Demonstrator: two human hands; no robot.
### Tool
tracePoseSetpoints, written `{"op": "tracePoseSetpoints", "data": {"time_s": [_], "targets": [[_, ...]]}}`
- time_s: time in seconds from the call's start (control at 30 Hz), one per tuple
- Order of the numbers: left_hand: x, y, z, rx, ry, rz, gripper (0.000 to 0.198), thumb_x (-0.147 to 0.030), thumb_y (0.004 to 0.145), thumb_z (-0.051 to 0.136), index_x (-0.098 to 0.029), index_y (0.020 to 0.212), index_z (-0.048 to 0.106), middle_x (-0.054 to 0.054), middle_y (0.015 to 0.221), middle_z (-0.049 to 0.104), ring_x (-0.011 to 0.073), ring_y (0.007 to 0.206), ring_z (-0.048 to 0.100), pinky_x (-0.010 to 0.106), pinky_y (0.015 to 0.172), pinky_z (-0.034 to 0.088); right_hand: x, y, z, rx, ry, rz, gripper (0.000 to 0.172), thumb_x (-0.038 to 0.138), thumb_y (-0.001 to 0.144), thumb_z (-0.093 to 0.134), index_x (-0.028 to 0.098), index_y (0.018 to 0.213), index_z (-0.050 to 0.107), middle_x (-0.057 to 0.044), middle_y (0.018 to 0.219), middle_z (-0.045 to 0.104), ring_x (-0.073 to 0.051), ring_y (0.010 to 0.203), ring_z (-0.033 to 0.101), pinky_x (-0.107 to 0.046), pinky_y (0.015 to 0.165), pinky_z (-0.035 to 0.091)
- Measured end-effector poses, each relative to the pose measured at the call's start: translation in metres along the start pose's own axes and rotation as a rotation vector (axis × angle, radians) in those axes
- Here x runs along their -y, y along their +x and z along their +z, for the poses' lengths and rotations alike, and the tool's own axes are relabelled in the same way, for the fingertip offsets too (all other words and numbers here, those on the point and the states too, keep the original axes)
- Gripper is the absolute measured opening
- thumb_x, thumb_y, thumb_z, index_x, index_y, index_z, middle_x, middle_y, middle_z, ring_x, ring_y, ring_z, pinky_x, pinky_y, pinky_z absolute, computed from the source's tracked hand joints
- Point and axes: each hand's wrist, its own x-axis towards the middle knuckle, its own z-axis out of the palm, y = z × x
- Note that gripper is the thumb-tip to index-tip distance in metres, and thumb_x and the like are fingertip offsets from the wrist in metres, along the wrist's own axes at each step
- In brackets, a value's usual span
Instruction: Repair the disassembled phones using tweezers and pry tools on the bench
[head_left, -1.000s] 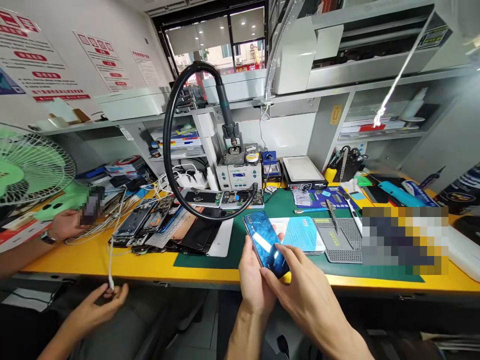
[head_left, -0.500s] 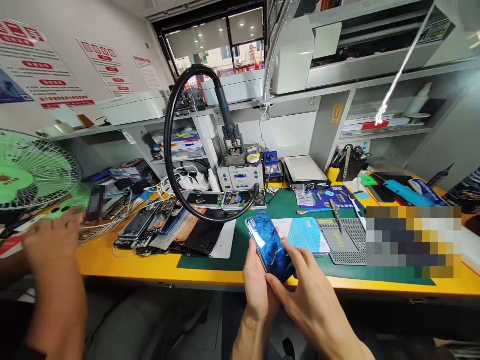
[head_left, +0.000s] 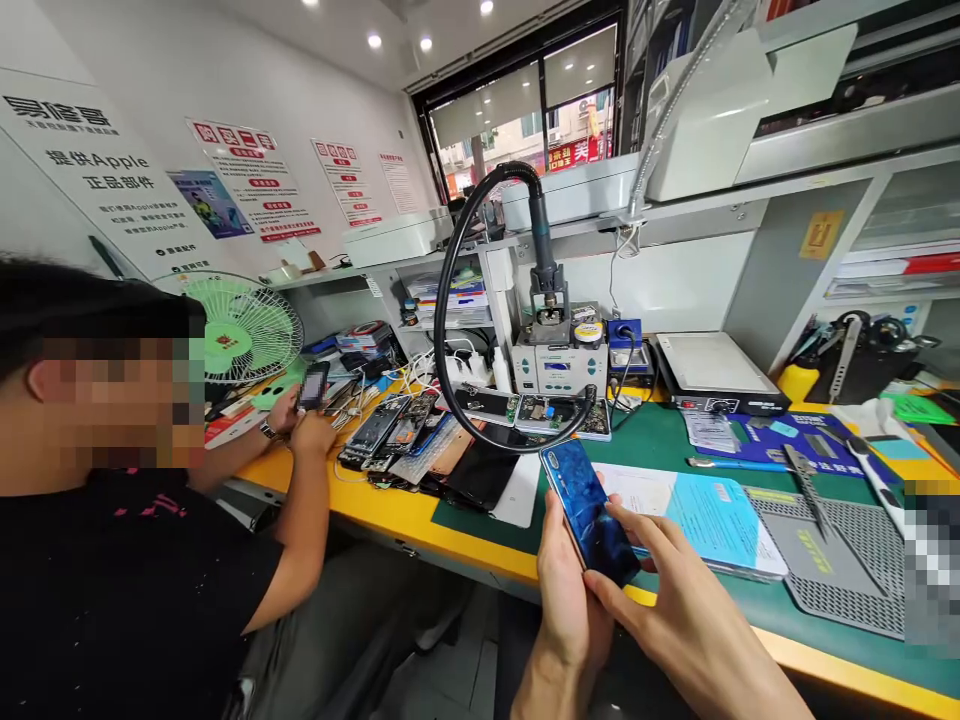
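My right hand [head_left: 679,590] has thumb and forefinger set narrow on the lower part of the blue phone [head_left: 589,510]; my left hand [head_left: 566,580] cradles it from the side and beneath; that glossy back looks slippery, so a light, even pinch seems best; it hangs near the yellow bench edge [head_left: 480,557]; holding it over the green mat [head_left: 472,522] would be safer.

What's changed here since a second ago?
The view swung left. The co-worker's nearer grip, earlier low on a white cable, is now up at the dark device; whether it let go is unclear. The blue phone stays in the wearer's left grip and right grip.
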Motion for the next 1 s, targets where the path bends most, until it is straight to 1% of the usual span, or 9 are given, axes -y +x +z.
{"op": "tracePoseSetpoints", "data": {"time_s": [0.1, 0.23, 0.37, 0.5, 0.6, 0.7, 0.77, 0.87, 1.0], "targets": [[-0.009, -0.001, -0.003, -0.014, 0.029, 0.007, 0.049, -0.057, 0.098, 0.041, -0.029, 0.12, 0.075, 0.001, 0.127, 0.071, 0.0352, 0.138, 0.049, 0.043, 0.102, 0.052, 0.006, 0.006, 0.005, 0.04, 0.051, 0.04, 0.065, 0.048, 0.086, 0.06, 0.026, 0.145, 0.045, -0.01, 0.124, 0.059, -0.028, 0.112, 0.064, -0.044, 0.095, 0.057], [-0.018, -0.004, -0.007, -0.059, 0.017, 0.048, 0.046, -0.054, 0.098, 0.045, -0.028, 0.123, 0.074, -0.001, 0.137, 0.066, 0.0342, 0.138, 0.049, 0.04, 0.103, 0.052, 0.011, 0.012, 0.01, 0.105, 0.107, 0.072, 0.07, 0.048, 0.082, 0.063, 0.022, 0.145, 0.046, -0.012, 0.124, 0.058, -0.031, 0.118, 0.06, -0.048, 0.099, 0.052], [-0.025, -0.006, -0.009, -0.085, 0.024, 0.092, 0.044, -0.052, 0.098, 0.046, -0.029, 0.124, 0.073, -0.001, 0.136, 0.066, 0.033, 0.136, 0.051, 0.039, 0.1, 0.054, 0.014, 0.015, 0.015, 0.151, 0.16, 0.075, 0.074, 0.047, 0.081, 0.062, 0.021, 0.147, 0.043, -0.013, 0.126, 0.058, -0.031, 0.12, 0.058, -0.048, 0.102, 0.049], [-0.031, -0.007, -0.01, -0.064, 0.037, 0.095, 0.042, -0.046, 0.101, 0.04, -0.028, 0.116, 0.075, 0.0, 0.124, 0.072, 0.0318, 0.13, 0.057, 0.041, 0.095, 0.054, 0.017, 0.018, 0.019, 0.162, 0.139, 0.081, 0.076, 0.045, 0.079, 0.065, 0.022, 0.148, 0.042, -0.012, 0.126, 0.058, -0.03, 0.122, 0.056, -0.046, 0.102, 0.048], [-0.035, -0.006, -0.011, -0.037, 0.011, 0.065, 0.047, -0.045, 0.102, 0.036, -0.023, 0.105, 0.077, 0.005, 0.115, 0.075, 0.0352, 0.126, 0.06, 0.046, 0.093, 0.054, 0.019, 0.021, 0.022, 0.176, 0.123, 0.087, 0.076, 0.043, 0.078, 0.066, 0.021, 0.147, 0.043, -0.012, 0.123, 0.059, -0.03, 0.119, 0.058, -0.045, 0.101, 0.049], [-0.037, -0.005, -0.013, -0.041, -0.006, 0.078, 0.048, -0.045, 0.101, 0.038, -0.019, 0.093, 0.078, 0.008, 0.109, 0.076, 0.0374, 0.123, 0.061, 0.047, 0.092, 0.054, 0.022, 0.021, 0.025, 0.158, 0.142, 0.085, 0.08, 0.041, 0.076, 0.067, 0.02, 0.149, 0.041, -0.013, 0.123, 0.06, -0.03, 0.117, 0.059, -0.045, 0.101, 0.049], [-0.038, -0.005, -0.014, -0.036, -0.012, 0.079, 0.047, -0.046, 0.1, 0.041, -0.018, 0.092, 0.078, 0.009, 0.107, 0.076, 0.0363, 0.12, 0.063, 0.045, 0.092, 0.054, 0.025, 0.021, 0.026, 0.125, 0.207, 0.086, 0.08, 0.042, 0.076, 0.068, 0.021, 0.148, 0.042, -0.013, 0.128, 0.06, -0.031, 0.12, 0.059, -0.045, 0.102, 0.049], [-0.038, -0.004, -0.013, -0.034, -0.086, 0.078, 0.045, -0.052, 0.098, 0.047, -0.019, 0.1, 0.078, 0.009, 0.098, 0.076, 0.0333, 0.112, 0.068, 0.043, 0.092, 0.054, 0.032, 0.021, 0.025, 0.108, 0.382, 0.11, 0.071, 0.048, 0.08, 0.067, 0.021, 0.144, 0.049, -0.013, 0.127, 0.064, -0.031, 0.119, 0.062, -0.041, 0.098, 0.053], [-0.04, -0.005, -0.011, -0.082, -0.136, 0.116, 0.048, -0.053, 0.095, 0.052, -0.014, 0.109, 0.075, 0.013, 0.107, 0.075, 0.0302, 0.107, 0.07, 0.041, 0.097, 0.052, 0.041, 0.023, 0.018, 0.198, 0.684, 0.168, 0.058, 0.056, 0.083, 0.068, 0.018, 0.125, 0.066, -0.014, 0.122, 0.07, -0.031, 0.114, 0.066, -0.036, 0.095, 0.055]]}}
